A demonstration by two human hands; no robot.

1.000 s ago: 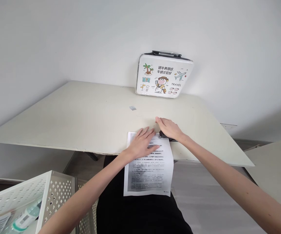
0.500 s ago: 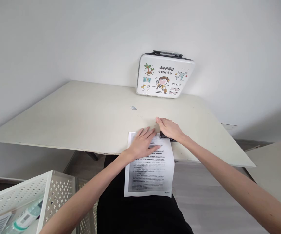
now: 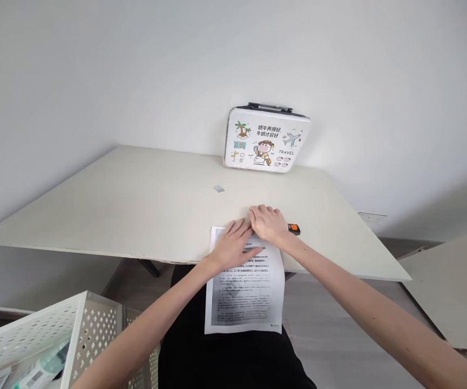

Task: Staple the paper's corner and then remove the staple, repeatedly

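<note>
A printed sheet of paper (image 3: 243,308) lies with its top on the table while its lower part hangs over the front edge above my lap. My left hand (image 3: 235,246) rests flat on its upper part, fingers spread. At the sheet's top right corner, my right hand (image 3: 268,222) is curled down over a black stapler (image 3: 294,229). Only the stapler's rear end, with an orange patch, shows beyond the wrist; its front and the paper corner are covered by the hand. Several small grey strips (image 3: 219,189), which look like staples, lie farther back on the table.
A white case (image 3: 265,140) with cartoon prints leans on the wall at the back of the pale table (image 3: 144,200). Low on the left stands a white perforated basket (image 3: 95,324) holding a bottle (image 3: 45,367). A wall socket (image 3: 373,217) is at the right.
My right hand has shifted left and closed over the stapler's front, so its orange rear end now shows. My left hand stays on the paper. The view has tilted up slightly.
</note>
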